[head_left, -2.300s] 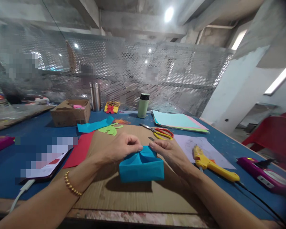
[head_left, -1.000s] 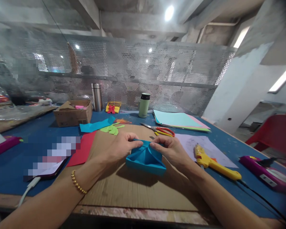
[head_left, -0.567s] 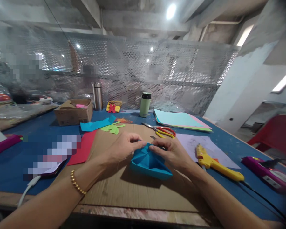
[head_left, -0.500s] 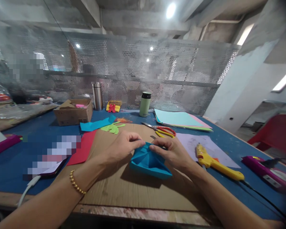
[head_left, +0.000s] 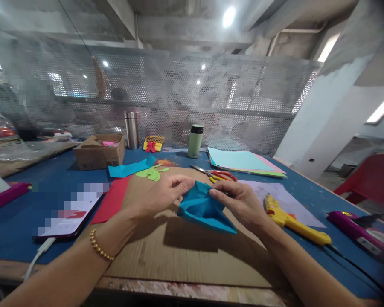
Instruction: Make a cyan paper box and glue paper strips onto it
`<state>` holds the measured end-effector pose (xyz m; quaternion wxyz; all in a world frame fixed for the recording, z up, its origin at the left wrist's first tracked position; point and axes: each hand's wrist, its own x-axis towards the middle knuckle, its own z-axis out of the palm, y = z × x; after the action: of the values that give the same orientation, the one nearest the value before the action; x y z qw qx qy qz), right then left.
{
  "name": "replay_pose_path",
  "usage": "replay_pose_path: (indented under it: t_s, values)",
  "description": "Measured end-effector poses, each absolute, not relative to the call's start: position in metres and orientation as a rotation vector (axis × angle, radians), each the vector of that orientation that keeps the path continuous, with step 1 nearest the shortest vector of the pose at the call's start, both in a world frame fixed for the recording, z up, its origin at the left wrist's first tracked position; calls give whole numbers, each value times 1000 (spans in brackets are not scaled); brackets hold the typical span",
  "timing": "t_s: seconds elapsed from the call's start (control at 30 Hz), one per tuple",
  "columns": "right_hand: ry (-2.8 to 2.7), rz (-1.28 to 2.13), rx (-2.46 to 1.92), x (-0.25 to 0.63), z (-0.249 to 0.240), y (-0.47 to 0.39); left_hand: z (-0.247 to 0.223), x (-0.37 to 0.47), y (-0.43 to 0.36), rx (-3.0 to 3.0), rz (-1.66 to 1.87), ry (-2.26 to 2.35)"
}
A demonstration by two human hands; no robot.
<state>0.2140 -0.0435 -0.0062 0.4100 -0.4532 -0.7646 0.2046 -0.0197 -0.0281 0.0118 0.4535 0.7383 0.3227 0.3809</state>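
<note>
A folded piece of blue paper (head_left: 203, 209) hangs above the cardboard sheet (head_left: 147, 256), its hollow facing me and its shadow below. My left hand (head_left: 171, 192) pinches its upper left corner between thumb and fingers. On the other side, my right hand (head_left: 238, 198) grips the upper right edge, thumb in front. Just beyond my hands lie scissors (head_left: 222, 175) with red and yellow handles. Green paper cutouts (head_left: 152, 172) rest at the cardboard's far edge, beside a strip of blue paper (head_left: 131, 167). Red paper (head_left: 112, 200) lies left of my left hand.
A yellow glue gun (head_left: 294, 224) with a black cord lies on the right by pale purple paper (head_left: 288, 200). Coloured sheets (head_left: 243, 161), a green bottle (head_left: 195, 142), a steel flask (head_left: 132, 132) and a carton (head_left: 99, 153) stand behind. A phone (head_left: 73, 213) charges at left.
Both hands have lifted the blue paper slightly and tilted it, so its hollow shows more. My right hand has moved a little to the right along its edge.
</note>
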Motion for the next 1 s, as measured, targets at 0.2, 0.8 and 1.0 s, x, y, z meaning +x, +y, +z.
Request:
replay_pose_path:
  t_s: [0.2, 0.8, 1.0]
  values:
    - [-1590, 438, -1007, 217, -1, -45, 22, -26, -35, 1812, 812, 715]
    - [-2029, 414, -1005, 213, -2, -49, 18, -26, -30, 1935, 944, 650]
    - [-2207, 320, -943, 207, -8, -46, 6, -22, -33, 2283, 790, 845]
